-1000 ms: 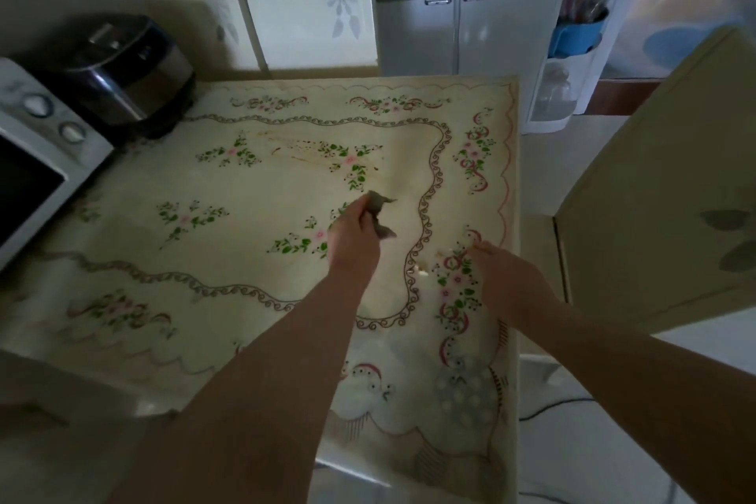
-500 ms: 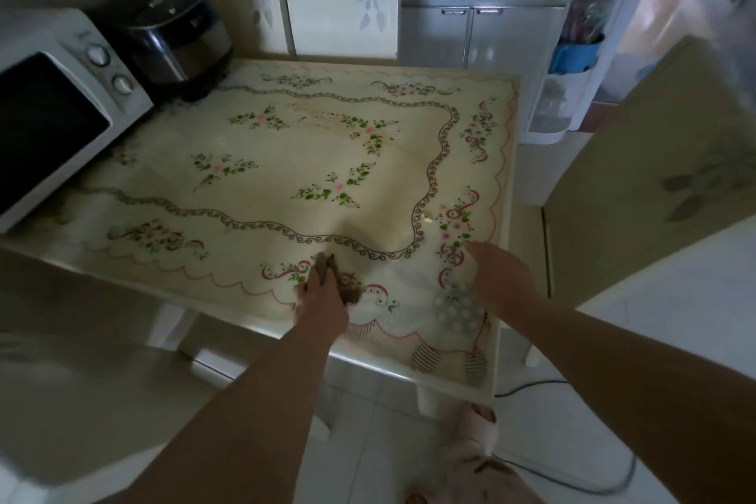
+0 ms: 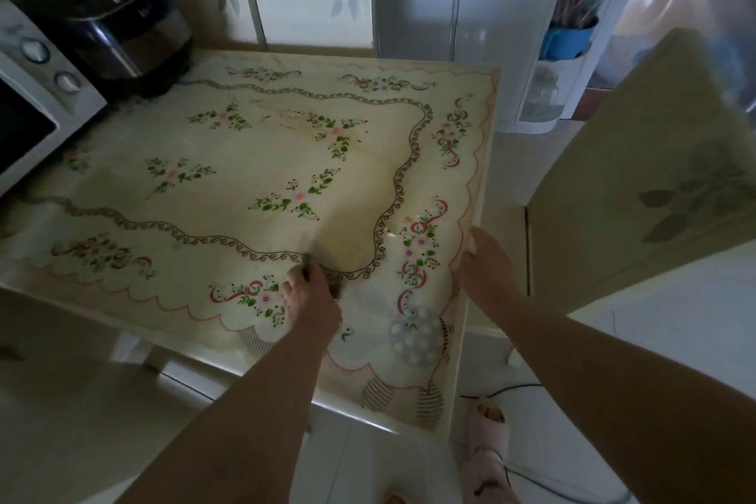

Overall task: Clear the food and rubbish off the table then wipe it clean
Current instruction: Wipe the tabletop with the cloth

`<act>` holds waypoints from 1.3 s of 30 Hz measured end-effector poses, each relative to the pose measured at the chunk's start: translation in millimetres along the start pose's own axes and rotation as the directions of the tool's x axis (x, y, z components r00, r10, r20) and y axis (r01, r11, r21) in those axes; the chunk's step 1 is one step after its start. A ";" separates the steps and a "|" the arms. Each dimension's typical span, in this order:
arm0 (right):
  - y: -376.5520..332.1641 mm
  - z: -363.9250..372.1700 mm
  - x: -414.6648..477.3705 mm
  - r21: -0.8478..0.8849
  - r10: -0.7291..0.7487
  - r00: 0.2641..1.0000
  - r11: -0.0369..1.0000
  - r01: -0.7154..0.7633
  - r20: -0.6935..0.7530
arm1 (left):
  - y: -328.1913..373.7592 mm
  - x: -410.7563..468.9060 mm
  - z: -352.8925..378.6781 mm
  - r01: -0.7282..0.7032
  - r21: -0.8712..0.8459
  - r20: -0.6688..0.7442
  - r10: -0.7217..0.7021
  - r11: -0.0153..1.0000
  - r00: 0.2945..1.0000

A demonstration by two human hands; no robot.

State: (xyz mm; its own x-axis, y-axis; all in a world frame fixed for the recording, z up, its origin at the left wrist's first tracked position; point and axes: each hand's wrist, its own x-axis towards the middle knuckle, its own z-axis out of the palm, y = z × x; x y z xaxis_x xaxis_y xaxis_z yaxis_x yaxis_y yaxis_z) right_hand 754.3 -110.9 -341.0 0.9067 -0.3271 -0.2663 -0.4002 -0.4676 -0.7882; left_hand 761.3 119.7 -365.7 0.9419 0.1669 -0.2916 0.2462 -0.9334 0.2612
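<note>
The table wears a cream cloth printed with flowers. My left hand grips a small dark rag and presses it on the cloth near the front edge; most of the rag is hidden under the hand. My right hand rests at the table's right edge with fingers extended, holding nothing. A few pale crumbs lie on the cloth just left of my right hand. A brownish stain marks the cloth further back.
A white microwave and a dark rice cooker stand on the table's left side. Two chair backs stand behind the table, another chair at the right. A cable runs on the floor by my slippered foot.
My left hand has dragged the rag from mid-table back toward the front edge, then slightly forward again. My right hand has stayed at the right edge. The camera has pulled back.
</note>
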 end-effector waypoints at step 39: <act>55.2 -37.3 109.4 0.672 0.495 0.680 0.233 -0.703 0.541 | 205.2 29.1 21.0 -0.228 -0.570 0.063 0.319 0.789 0.946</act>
State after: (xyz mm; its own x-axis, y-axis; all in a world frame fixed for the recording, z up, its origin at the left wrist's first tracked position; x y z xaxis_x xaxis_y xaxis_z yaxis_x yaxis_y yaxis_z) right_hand 826.4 -203.1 -392.9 0.4908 -0.0101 -0.8712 -0.6414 0.6726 -0.3691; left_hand 834.5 -73.6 -339.9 0.9550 -0.1593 -0.2502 0.1099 -0.5936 0.7973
